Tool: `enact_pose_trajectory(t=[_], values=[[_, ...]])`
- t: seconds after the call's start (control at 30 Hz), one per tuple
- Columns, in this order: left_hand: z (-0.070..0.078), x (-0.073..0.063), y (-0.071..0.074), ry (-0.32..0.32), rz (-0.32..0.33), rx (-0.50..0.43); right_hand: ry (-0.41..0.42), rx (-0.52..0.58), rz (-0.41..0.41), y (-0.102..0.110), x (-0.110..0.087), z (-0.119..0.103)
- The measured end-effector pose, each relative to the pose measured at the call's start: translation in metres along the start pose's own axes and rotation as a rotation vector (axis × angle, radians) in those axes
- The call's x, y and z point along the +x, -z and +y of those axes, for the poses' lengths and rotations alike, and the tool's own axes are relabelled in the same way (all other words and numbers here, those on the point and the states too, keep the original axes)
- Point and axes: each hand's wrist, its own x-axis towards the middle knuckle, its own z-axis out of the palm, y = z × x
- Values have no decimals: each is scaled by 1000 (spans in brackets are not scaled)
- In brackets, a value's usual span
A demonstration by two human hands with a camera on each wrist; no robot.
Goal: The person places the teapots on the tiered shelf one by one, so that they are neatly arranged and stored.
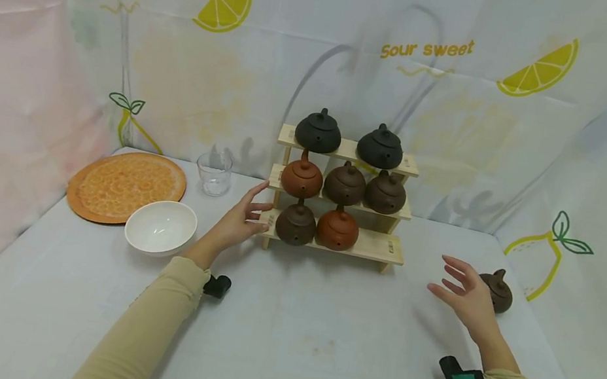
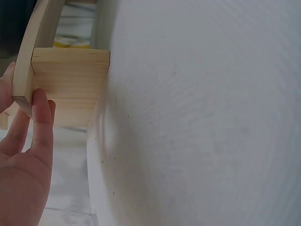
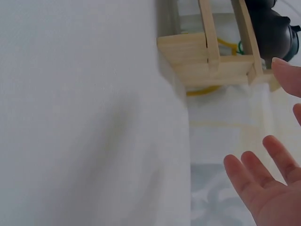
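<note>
A three-tier wooden display stand (image 1: pixel 369 243) stands toward the back of the table with small teapots on every tier. My left hand (image 1: pixel 232 226) is at its left side; in the left wrist view, thumb and fingers (image 2: pixel 42 127) pinch the end of a shelf board (image 2: pixel 23 84). Two black teapots (image 1: pixel 318 133) top the stand. The middle tier bears one reddish-brown teapot (image 1: pixel 302 177) and two dark brown ones (image 1: pixel 345 184). Below are a brown teapot (image 1: pixel 295 224) and an orange-brown one (image 1: pixel 337 229). My right hand (image 1: pixel 470 301), fingers spread and holding nothing, partly covers a lone brown teapot (image 1: pixel 498 293).
On the left, a white bowl (image 1: pixel 160 228) stands beside a round orange patterned placemat (image 1: pixel 125 188), with a clear glass (image 1: pixel 214 174) behind them. A printed white cloth (image 1: pixel 308 11) hangs along the back of the table.
</note>
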Motion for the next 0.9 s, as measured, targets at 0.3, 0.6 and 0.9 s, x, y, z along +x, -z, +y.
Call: enact_pose_trajectory(t=[0.3,0.6,0.9], values=[[-2,0,0,-18,2,-4,-38,10,81,22,-11,16],[0,0,-1,-12,2,-3,-20,57,190,45,-14,48],[0,-1,0,-15,8,2,0,-4,362,68,-3,108]])
